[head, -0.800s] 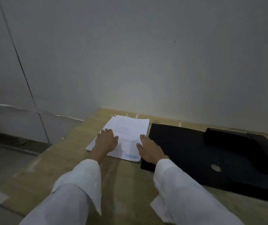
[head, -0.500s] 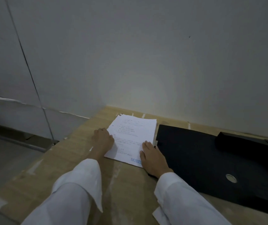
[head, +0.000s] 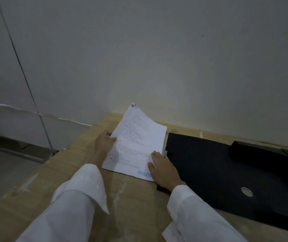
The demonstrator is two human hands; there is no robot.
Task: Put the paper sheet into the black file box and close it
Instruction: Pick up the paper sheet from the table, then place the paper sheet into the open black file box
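White printed paper sheet (head: 136, 144) lifts off the wooden table (head: 73, 172), left hand (head: 104, 142) pinching its edge, right hand (head: 164, 170) flat on its corner beside the flat black file box (head: 209, 168). I judge it light and floppy; grip both side edges.

We see L hand (head: 104, 142) gripping paper sheet (head: 136, 145), far edge raised off counter (head: 131, 198); R hand (head: 164, 170) flat on it, beside black file box (head: 209, 168).

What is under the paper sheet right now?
The wooden table shows beside the paper sheet, whose far end is lifted. The left hand grips its edge; fingers beneath are hidden. The right hand rests on top.
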